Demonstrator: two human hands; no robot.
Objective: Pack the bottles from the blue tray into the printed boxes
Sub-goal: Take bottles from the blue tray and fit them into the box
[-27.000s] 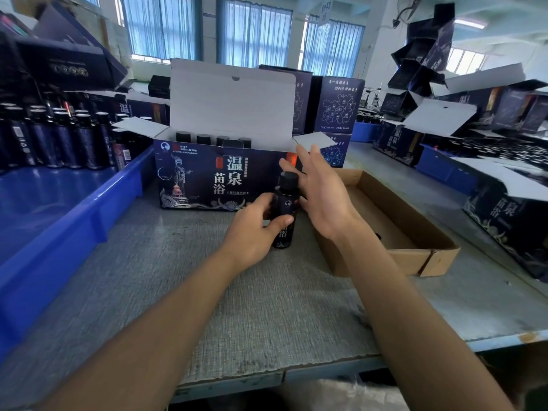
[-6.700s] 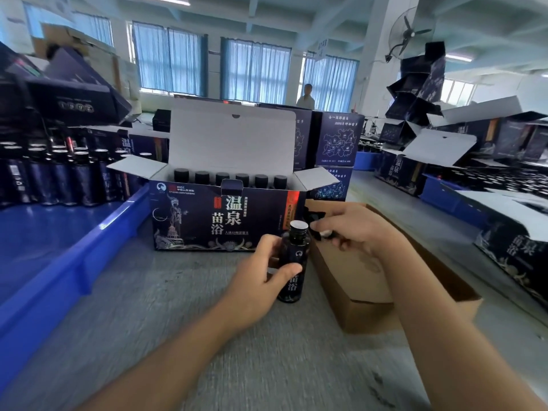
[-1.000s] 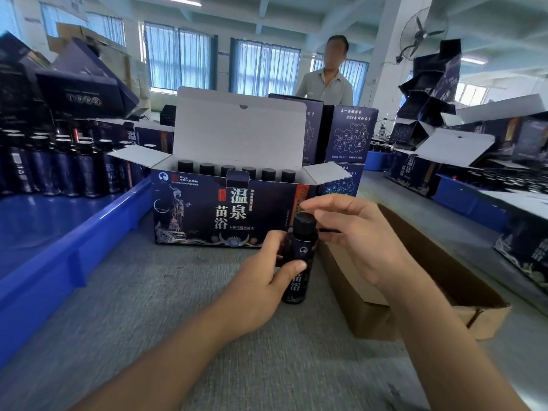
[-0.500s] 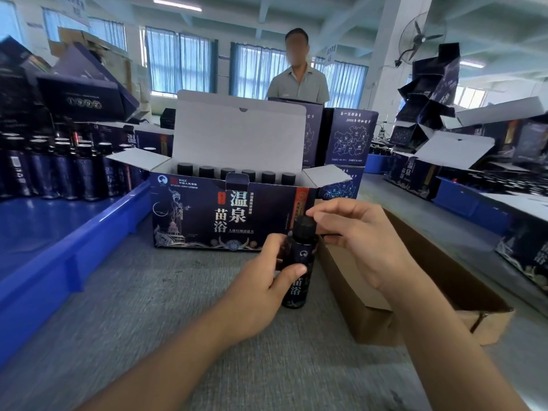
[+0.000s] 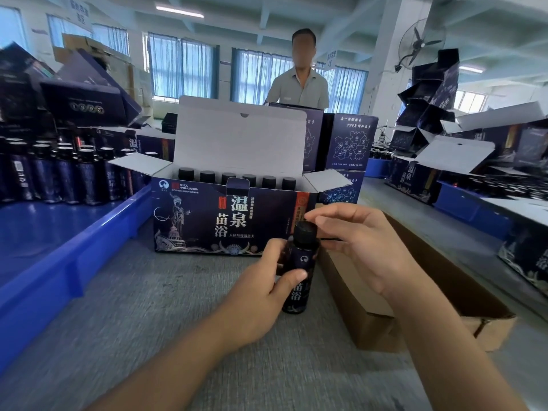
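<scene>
Cardboard tray (image 5: 364, 307) lies beside bottle (image 5: 298, 289); printed box (image 5: 207, 221) stands behind.

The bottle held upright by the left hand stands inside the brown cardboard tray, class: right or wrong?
Wrong. The head view shows the bottle, held upright by the left hand, standing on the grey table, beside the brown cardboard tray, not inside it.

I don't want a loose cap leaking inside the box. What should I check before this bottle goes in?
1. The bottle stands upright on the table, gripped by the left hand: ok.
2. The cap sits on the bottle: ok.
3. Cap tightness: cannot tell; the right hand curls its fingers beside it.
4. The printed box has its lid flap raised: ok.
5. Free slot in front of the six capped bottles: cannot tell, the front wall hides it.
</scene>
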